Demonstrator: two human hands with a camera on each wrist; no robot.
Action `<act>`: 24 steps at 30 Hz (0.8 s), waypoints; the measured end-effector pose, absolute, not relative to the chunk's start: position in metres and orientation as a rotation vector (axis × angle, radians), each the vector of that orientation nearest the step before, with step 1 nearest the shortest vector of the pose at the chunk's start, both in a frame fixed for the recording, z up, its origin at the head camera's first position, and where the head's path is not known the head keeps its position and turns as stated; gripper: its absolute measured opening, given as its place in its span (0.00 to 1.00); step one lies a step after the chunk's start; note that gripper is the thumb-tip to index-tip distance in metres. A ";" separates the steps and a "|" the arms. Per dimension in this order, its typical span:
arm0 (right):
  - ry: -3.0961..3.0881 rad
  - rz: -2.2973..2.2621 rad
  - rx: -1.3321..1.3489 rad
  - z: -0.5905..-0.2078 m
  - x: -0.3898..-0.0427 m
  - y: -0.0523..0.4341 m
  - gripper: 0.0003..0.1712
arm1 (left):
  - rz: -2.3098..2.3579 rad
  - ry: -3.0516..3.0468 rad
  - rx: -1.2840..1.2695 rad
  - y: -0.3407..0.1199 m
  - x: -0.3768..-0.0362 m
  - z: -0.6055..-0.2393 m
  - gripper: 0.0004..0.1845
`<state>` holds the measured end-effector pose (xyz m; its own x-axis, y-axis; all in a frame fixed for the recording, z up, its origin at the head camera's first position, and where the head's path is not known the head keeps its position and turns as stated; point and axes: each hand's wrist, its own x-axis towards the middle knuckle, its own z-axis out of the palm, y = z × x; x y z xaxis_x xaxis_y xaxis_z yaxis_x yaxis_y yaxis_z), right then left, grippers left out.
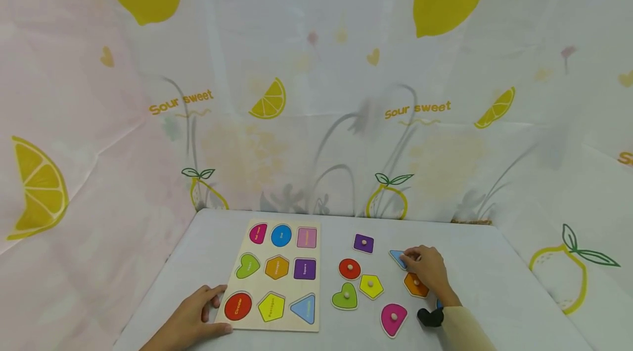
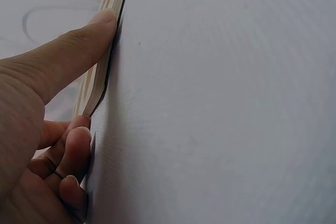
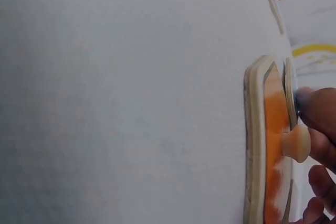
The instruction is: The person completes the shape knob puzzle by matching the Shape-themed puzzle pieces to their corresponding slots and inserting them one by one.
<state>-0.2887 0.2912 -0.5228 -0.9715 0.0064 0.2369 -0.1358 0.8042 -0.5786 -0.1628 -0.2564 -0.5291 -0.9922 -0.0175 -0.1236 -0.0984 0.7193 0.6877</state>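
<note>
A wooden puzzle board [image 1: 269, 282] with coloured shape slots lies at the table's left. My left hand [image 1: 205, 315] holds its near left corner. In the left wrist view the thumb [image 2: 79, 51] presses the board's edge [image 2: 97, 85] and the other fingers curl beside it. My right hand [image 1: 420, 266] reaches over the loose pieces and pinches the blue triangle piece [image 1: 397, 257] with its fingertips. Under its palm lies the orange hexagon piece [image 1: 414, 286], whose knob [image 3: 295, 142] shows close in the right wrist view, next to my fingers [image 3: 320, 114].
Loose knobbed pieces lie right of the board: purple square [image 1: 363, 243], red circle [image 1: 349, 268], yellow pentagon [image 1: 371, 286], green heart [image 1: 345, 297], pink piece [image 1: 393, 318]. A blue piece [image 1: 438, 304] peeks out beside my wrist. Lemon-print cloth walls enclose the white table [image 1: 494, 285].
</note>
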 end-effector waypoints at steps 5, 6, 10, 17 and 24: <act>-2.782 0.913 0.105 -0.519 -0.286 0.289 0.13 | 1.128 2.816 -0.105 -0.256 -0.163 -0.529 0.56; -2.787 0.912 0.112 -0.518 -0.285 0.288 0.13 | 1.131 2.817 -0.110 -0.256 -0.163 -0.529 0.55; -2.808 0.922 0.129 -0.514 -0.281 0.285 0.14 | 1.140 2.824 -0.100 -0.255 -0.163 -0.528 0.54; -2.792 1.027 0.121 -0.512 -0.275 0.280 0.12 | 1.133 2.820 -0.103 -0.255 -0.163 -0.528 0.54; -2.796 1.007 0.131 -0.512 -0.273 0.278 0.09 | 1.135 2.817 -0.115 -0.255 -0.163 -0.528 0.54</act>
